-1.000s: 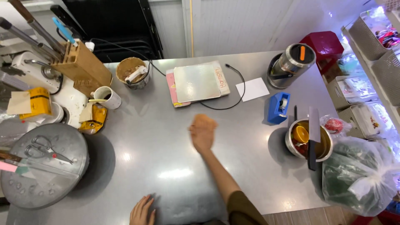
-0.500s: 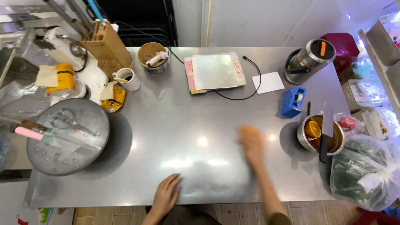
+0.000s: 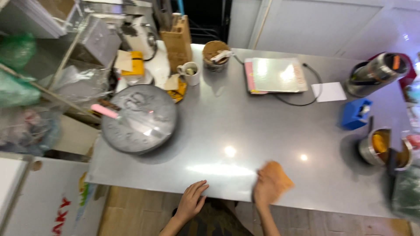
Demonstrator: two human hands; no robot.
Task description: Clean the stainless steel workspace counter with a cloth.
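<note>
The right hand point(image 3: 265, 192), blurred, presses an orange cloth point(image 3: 276, 180) flat under its fingers on the steel table point(image 3: 227, 131); finger spread unclear. The left hand point(image 3: 192, 202) rests beside it, fingers slightly apart.

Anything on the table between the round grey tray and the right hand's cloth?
No. In the head view, only bare steel table lies between tray and cloth.
</note>
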